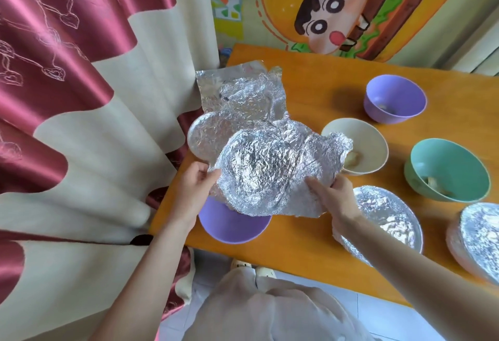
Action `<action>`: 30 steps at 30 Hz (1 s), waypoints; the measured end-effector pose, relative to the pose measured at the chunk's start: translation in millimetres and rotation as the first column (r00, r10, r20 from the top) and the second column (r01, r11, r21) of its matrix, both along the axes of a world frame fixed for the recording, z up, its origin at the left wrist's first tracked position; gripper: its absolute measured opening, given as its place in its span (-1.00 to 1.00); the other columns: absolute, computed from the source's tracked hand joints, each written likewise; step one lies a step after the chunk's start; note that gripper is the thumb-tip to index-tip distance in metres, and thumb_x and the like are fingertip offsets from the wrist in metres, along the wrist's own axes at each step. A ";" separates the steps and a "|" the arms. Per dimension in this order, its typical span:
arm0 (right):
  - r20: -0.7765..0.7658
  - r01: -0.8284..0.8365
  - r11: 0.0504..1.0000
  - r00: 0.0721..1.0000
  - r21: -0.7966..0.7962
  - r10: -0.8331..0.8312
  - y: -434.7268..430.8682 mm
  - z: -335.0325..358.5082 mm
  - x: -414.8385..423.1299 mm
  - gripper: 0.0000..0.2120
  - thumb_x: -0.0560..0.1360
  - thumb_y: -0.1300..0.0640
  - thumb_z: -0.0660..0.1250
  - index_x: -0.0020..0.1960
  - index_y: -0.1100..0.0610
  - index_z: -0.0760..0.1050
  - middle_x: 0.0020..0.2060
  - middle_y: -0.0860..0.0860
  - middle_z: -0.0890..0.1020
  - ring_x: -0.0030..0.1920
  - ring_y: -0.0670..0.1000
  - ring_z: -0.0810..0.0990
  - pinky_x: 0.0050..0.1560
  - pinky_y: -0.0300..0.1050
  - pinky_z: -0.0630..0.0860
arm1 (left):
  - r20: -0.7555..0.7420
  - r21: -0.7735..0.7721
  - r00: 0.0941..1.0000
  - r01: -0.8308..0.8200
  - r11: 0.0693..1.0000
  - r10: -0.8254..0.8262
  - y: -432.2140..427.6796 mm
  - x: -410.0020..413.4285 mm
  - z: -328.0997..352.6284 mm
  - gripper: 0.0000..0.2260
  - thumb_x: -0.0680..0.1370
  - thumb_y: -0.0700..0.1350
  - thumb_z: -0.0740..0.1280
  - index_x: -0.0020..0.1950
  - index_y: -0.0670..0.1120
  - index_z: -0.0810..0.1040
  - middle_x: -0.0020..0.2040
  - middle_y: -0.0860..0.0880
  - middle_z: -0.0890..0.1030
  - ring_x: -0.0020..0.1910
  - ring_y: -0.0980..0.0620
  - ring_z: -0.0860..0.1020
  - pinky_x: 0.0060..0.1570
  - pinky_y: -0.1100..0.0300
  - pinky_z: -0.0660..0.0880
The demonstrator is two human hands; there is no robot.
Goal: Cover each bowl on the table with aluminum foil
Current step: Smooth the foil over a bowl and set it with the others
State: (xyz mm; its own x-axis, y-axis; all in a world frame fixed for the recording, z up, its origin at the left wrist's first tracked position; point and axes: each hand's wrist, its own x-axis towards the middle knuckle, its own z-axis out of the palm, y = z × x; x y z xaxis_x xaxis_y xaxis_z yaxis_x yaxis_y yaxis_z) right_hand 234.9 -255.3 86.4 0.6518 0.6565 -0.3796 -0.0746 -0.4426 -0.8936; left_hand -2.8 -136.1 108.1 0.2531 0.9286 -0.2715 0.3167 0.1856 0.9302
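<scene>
You are holding the crumpled foil sheet (pixel 264 173) just above the near purple bowl (pixel 232 225) at the left end of the table (pixel 310 92). Your left hand (pixel 198 182) is pinching its left edge and your right hand (pixel 337 192) its right edge. Be centring the sheet's round dent over the rim before lowering, then pressing the overhang down evenly all round.

Bright, even daylight; a soft shadow lies left of the far purple bowl (pixel 394 100) on the orange counter (pixel 310 81); the crumpled foil sheet (pixel 270 173) glints white; wide-angle distortion bends the curtain (pixel 81 97) and frame edges; corners slightly soft.
</scene>
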 end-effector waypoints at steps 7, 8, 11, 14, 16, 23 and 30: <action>-0.010 -0.243 0.928 0.968 -0.282 0.250 -24.8 -17.3 -2.3 -0.61 0.44 0.11 0.44 0.11 0.29 0.38 -0.18 0.09 0.51 -0.25 0.06 0.51 -0.21 0.04 0.49 | -0.265 0.369 0.964 0.087 0.925 0.015 4.4 5.1 -1.7 -0.87 0.53 -0.21 0.35 -0.14 -0.14 0.41 -0.33 -0.02 0.43 -0.32 0.04 0.37 -0.28 0.19 0.28; 0.025 -0.248 0.921 0.963 -0.299 0.268 -25.8 -15.4 -1.6 -0.50 0.46 0.12 0.43 0.26 0.28 0.30 -0.04 0.08 0.50 -0.10 0.07 0.53 -0.10 -0.02 0.48 | -0.270 0.389 0.963 0.108 0.915 0.001 7.4 5.2 1.0 -0.89 0.52 -0.22 0.35 -0.14 -0.15 0.43 -0.31 -0.03 0.46 -0.29 0.02 0.40 -0.26 0.19 0.30; 0.318 -0.281 0.942 0.890 -0.185 0.328 -23.5 0.6 0.5 -0.23 0.45 0.14 0.43 0.48 0.29 0.06 0.33 0.14 0.37 0.30 0.04 0.37 0.28 -0.17 0.30 | -0.257 0.381 0.962 0.187 0.905 -0.091 18.4 5.7 10.0 -0.88 0.49 -0.22 0.39 -0.16 -0.05 0.49 -0.24 0.08 0.56 -0.19 0.05 0.51 -0.15 0.22 0.37; 0.494 -0.435 0.899 0.773 -0.044 0.398 -8.1 19.0 2.5 -0.20 0.42 0.02 0.44 0.48 0.29 0.12 0.39 0.12 0.33 0.40 -0.03 0.28 0.35 -0.33 0.14 | -0.277 0.308 0.921 0.354 0.883 -0.273 23.2 9.1 25.9 -0.81 0.48 -0.19 0.41 -0.17 0.11 0.50 -0.14 0.17 0.60 -0.10 0.21 0.59 -0.04 0.34 0.43; 0.447 -0.550 0.830 0.721 -0.094 0.529 4.1 41.4 -0.1 -0.14 0.36 -0.24 0.32 0.48 0.22 0.16 0.39 0.06 0.37 0.39 -0.02 0.33 0.33 -0.25 0.21 | -0.289 0.249 0.871 0.469 0.847 -0.398 23.5 12.8 36.4 -0.80 0.46 -0.19 0.42 -0.17 0.12 0.52 -0.13 0.21 0.60 -0.15 0.32 0.59 -0.04 0.40 0.43; 0.255 -0.762 0.606 0.553 -0.230 0.793 32.7 68.9 -8.0 -0.21 0.28 -0.48 0.20 -0.19 0.33 0.44 -0.44 0.07 0.46 -0.40 0.09 0.42 -0.33 -0.06 0.37 | -0.264 0.227 0.798 0.597 0.769 -0.541 27.4 21.3 50.5 -0.83 0.45 -0.14 0.43 -0.14 0.14 0.55 -0.17 0.25 0.65 -0.11 0.28 0.60 0.08 0.21 0.47; 0.250 -0.712 0.690 0.650 -0.132 0.718 36.4 69.6 -4.9 -0.57 0.52 -0.06 0.28 -0.37 0.06 0.15 -0.51 -0.07 0.19 -0.48 -0.08 0.12 -0.48 -0.27 0.10 | -0.034 -0.033 0.904 0.425 0.905 -0.426 17.7 1.3 39.9 -0.64 0.38 0.08 0.42 0.15 0.20 0.46 0.17 0.17 0.51 0.19 0.18 0.47 0.20 0.16 0.40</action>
